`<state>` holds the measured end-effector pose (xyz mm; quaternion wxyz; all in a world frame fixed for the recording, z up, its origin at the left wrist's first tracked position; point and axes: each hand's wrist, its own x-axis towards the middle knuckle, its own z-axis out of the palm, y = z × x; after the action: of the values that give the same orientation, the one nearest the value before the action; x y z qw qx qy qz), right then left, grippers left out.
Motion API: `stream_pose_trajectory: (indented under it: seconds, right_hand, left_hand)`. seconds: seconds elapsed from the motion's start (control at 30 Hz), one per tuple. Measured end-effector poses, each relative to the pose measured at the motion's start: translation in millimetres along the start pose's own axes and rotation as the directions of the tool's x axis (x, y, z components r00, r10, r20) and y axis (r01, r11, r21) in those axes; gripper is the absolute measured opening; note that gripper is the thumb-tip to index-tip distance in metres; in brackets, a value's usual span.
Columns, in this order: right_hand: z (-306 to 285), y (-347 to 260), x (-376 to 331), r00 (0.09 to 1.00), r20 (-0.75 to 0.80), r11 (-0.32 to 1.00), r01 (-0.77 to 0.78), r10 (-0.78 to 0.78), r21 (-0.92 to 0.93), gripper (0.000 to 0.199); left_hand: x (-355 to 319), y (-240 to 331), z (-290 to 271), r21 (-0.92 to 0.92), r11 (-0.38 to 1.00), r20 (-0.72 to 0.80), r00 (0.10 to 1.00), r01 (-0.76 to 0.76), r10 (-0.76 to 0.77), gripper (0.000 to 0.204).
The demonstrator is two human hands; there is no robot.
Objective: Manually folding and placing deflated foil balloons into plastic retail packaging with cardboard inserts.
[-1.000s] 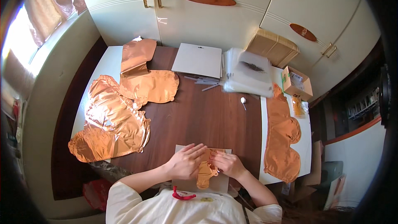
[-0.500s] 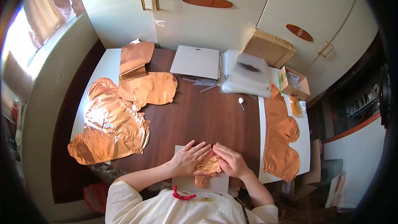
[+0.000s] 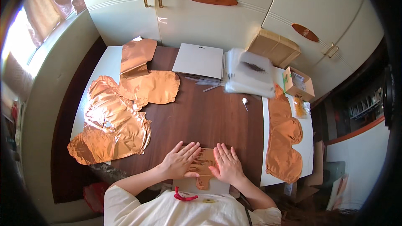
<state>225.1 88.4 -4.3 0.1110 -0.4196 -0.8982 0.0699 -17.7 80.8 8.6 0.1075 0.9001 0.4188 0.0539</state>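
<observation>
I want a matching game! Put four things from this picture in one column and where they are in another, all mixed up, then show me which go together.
Things:
1. small copper foil piece
2. stack of clear bags
3. long copper foil piece
4. white-knobbed stick

Places:
A. on the white panel at the right
B. between the left hand and the right hand
C. on the brown wood, nearer the person than the bags
D. just right of the pale boards

Pairs: 1-B, 2-D, 3-A, 4-C
</observation>
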Motion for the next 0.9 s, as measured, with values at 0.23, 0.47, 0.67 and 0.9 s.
stream_pose_trajectory:
  seconds: [0.23,0.47,0.67,0.9]
  right_hand:
    - [-3.9,-2.7,0.2,0.999,0.036,1.000,-0.015,0.015,-0.002,0.085]
    - [-1.2,-2.2,2.1,0.996,0.082,0.997,-0.028,0.034,-0.078,0.085]
    - [-0.9,-0.8,-0.9,0.999,0.019,0.995,0.033,-0.032,-0.094,0.076]
    - [-3.9,-24.1,-15.0,0.995,-0.004,0.989,0.097,-0.097,0.110,0.083]
  left_hand:
    - [-16.4,-10.3,-5.1,0.089,0.991,-0.029,0.995,0.097,-0.094,0.085]
    - [40.9,0.7,-8.3,-0.051,0.989,-0.143,0.981,-0.138,0.129,0.069]
    - [45.8,0.0,14.6,0.034,0.981,-0.027,0.981,-0.193,0.194,0.070]
    - [45.1,-3.4,15.4,0.083,0.964,-0.083,0.962,-0.254,0.260,0.081]
